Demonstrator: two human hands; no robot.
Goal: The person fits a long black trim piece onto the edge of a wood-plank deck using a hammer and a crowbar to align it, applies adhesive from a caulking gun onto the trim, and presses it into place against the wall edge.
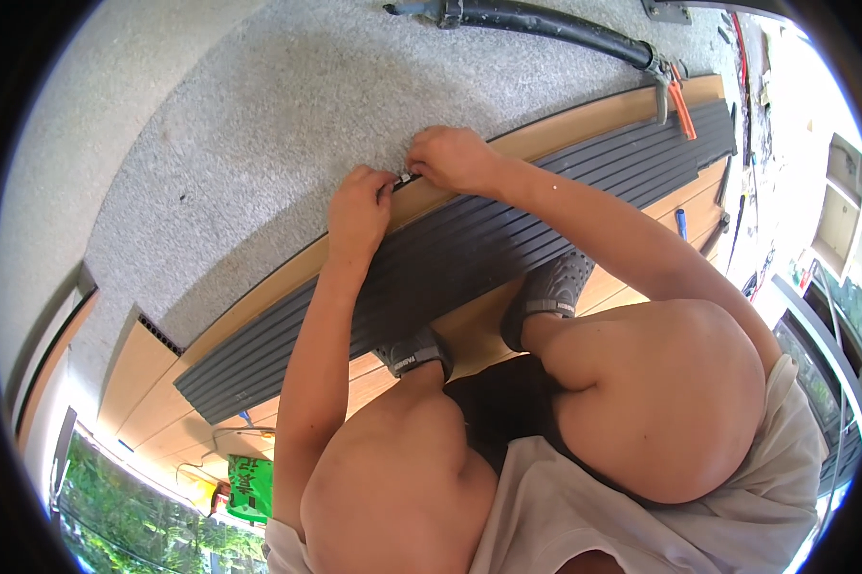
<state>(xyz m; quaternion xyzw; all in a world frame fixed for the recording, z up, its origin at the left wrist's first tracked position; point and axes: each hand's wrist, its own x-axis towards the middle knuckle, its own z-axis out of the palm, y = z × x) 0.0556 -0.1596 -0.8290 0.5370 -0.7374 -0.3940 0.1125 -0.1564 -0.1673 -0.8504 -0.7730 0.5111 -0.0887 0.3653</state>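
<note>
The left hand (362, 206) pinches one end of a small dark-and-white piece (404, 178) between thumb and fingers; the right hand (453, 158) pinches the other end. The piece is located at the far edge of the tan strip (565, 124), beside the speckled grey surface (287, 124). Its exact form is partly hidden by the fingers. A dark ribbed panel (459, 249) lies along the strip's near side. An orange-handled tool (681, 110) sits at the strip's right end.
</note>
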